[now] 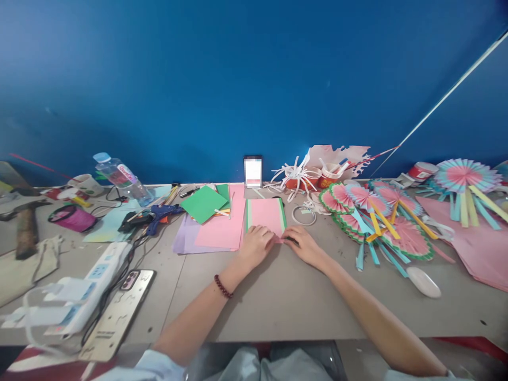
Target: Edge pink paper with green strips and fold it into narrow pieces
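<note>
A pink sheet of paper point(265, 212) with green strips along its sides lies on the table in front of me. At its near edge, my left hand point(259, 244) rests with curled fingers on the folded paper edge. My right hand point(300, 243) pinches the right end of that same edge. Both hands are close together, and the fold between them shows as a narrow pink band. My fingers hide part of the near edge. Left of the sheet lie pink and purple papers point(218, 233) with green squares point(203, 203) on top.
Finished paper fans point(384, 211) lie at the right, near a white oval object point(424, 282) and a tape ring point(304, 215). A glue gun point(159, 217), water bottle point(124, 177), power strip point(93, 286), phone point(119, 315) and hammer point(26, 227) occupy the left. A small screen point(253, 172) stands against the blue wall.
</note>
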A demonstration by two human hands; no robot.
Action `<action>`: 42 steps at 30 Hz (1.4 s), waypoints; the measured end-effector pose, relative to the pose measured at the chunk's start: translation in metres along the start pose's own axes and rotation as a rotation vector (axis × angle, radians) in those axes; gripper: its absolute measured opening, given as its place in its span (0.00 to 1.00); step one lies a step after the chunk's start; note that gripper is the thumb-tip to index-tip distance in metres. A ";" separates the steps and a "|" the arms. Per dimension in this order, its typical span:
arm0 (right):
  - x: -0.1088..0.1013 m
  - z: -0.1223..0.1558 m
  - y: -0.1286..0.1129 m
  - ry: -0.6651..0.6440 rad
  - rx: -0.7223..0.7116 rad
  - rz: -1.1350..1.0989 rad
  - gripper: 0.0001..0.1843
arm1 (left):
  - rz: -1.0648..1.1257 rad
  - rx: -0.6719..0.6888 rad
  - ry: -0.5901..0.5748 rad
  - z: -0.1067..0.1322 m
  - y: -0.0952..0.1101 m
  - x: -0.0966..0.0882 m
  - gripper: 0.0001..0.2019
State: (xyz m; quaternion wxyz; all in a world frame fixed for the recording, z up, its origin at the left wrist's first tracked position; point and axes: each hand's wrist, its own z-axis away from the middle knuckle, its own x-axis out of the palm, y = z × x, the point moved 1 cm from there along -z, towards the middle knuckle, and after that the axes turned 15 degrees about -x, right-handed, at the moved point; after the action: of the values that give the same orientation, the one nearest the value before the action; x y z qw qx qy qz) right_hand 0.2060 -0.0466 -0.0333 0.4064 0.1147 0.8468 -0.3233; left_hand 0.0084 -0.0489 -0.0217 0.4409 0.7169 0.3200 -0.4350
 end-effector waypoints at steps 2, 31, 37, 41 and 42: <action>0.000 0.000 0.001 0.023 0.035 -0.017 0.08 | 0.032 -0.099 -0.029 -0.002 -0.002 -0.004 0.10; 0.007 -0.004 0.010 0.115 0.208 -0.027 0.04 | 0.368 -0.288 -0.301 -0.019 -0.024 -0.011 0.06; 0.006 -0.003 0.006 0.115 0.196 -0.006 0.03 | 0.391 -0.288 -0.292 -0.018 -0.026 -0.007 0.06; 0.006 -0.003 0.004 0.114 0.178 0.010 0.03 | 0.408 -0.273 -0.278 -0.016 -0.027 -0.006 0.05; 0.006 -0.003 0.004 0.116 0.169 0.020 0.03 | 0.417 -0.266 -0.269 -0.016 -0.027 -0.006 0.05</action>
State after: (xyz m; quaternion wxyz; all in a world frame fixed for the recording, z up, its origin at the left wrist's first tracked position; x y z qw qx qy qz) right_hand 0.2020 -0.0423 -0.0378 0.3489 0.1755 0.8373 -0.3826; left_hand -0.0115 -0.0244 -0.0221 0.6497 0.6388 0.1585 -0.3805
